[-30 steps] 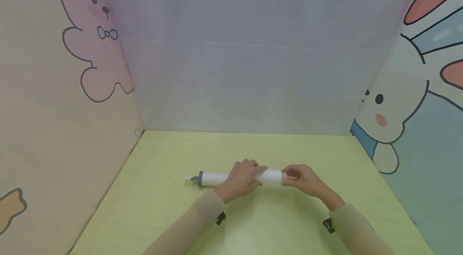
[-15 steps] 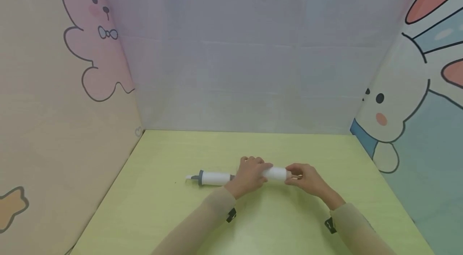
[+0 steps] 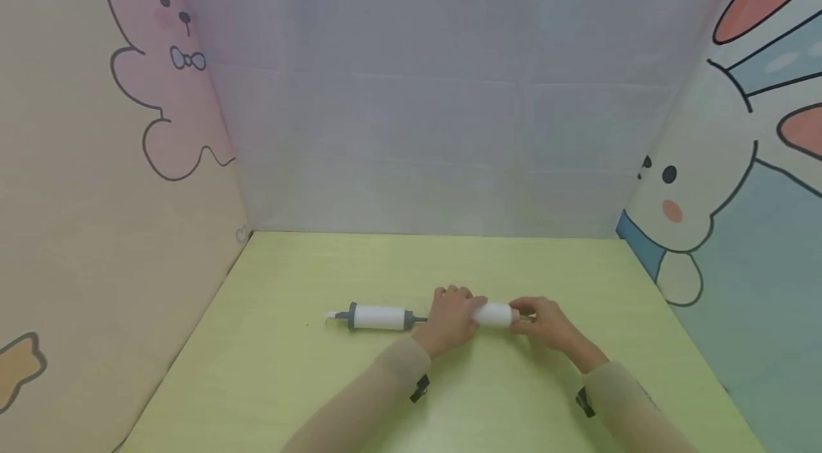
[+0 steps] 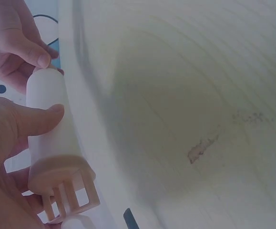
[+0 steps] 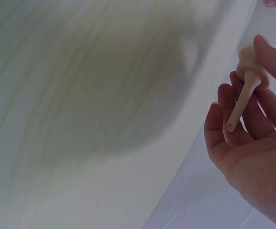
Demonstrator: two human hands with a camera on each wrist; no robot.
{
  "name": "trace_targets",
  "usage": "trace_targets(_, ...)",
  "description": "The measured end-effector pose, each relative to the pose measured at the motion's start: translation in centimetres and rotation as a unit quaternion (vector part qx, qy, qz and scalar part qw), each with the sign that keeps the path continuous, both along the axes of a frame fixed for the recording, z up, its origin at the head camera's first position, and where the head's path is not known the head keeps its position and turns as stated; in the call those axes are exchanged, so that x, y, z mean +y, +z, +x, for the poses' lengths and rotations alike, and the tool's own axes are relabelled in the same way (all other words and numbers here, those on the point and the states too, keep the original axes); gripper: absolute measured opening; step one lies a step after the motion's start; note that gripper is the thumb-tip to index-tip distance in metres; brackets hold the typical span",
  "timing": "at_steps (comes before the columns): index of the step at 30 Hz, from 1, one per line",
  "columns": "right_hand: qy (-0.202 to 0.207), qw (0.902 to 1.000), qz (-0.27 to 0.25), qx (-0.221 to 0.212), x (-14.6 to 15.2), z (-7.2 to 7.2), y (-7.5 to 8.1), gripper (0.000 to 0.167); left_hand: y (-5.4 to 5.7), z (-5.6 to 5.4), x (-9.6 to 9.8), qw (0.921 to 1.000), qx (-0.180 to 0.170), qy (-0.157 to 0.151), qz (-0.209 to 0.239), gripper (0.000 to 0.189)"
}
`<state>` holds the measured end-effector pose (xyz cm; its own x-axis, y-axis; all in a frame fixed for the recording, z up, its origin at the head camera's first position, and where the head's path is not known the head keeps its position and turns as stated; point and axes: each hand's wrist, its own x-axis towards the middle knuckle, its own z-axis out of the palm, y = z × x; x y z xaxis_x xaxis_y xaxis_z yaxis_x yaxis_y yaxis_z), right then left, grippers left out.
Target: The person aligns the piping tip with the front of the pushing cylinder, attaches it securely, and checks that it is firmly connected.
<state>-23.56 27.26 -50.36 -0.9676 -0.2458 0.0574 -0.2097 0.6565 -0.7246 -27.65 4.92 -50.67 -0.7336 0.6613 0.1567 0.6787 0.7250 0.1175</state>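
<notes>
A white tube with beige end fittings (image 3: 493, 314) lies level between my hands. My left hand (image 3: 448, 322) grips its left part, and the left wrist view shows the thumb across the white barrel (image 4: 52, 131). A beige slotted frame (image 4: 71, 191) sticks out of that end. At the other end, my right hand (image 3: 547, 324) holds the beige collar between thumb and fingers. A thin hollow beige nozzle (image 5: 242, 102) points back over the fingers. A second white tube with dark grey ends (image 3: 380, 317) lies left of my left hand, its thin grey rod reaching toward the wrist.
The pale yellow-green table (image 3: 289, 382) lies under both hands. A plain pale sheet (image 3: 411, 96) hangs behind it, with cartoon-printed sheets on the left (image 3: 77, 189) and right (image 3: 770, 246). A small device sits on each wrist.
My left hand has moved right, with the beige-ended tube shifting right too. The grey-ended tube, partly hidden behind the left hand before, now shows its whole barrel. The right hand has barely moved.
</notes>
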Motion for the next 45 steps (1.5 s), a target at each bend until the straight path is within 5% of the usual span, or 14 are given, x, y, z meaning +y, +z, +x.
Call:
trace_targets(12, -0.018, 0.9978, 0.062, -0.013, 0.5, 0.4, -1.1, 0.036, -1.8, 0.0, 1.1, 0.9998, -0.019, -0.008, -0.006, 0.047)
trace_targets(30, -0.018, 0.9968, 0.075, -0.021, 1.1, 1.6, -0.6, 0.036, -1.9, 0.8, 2.4, 0.9999, -0.01, -0.011, -0.007, 0.045)
trace_targets(45, -0.012, 0.9945, 0.098, -0.037, 0.6, 1.4, -0.8, 0.038, -1.7, 1.2, 1.6, 0.9997, -0.023, -0.01, -0.008, 0.043)
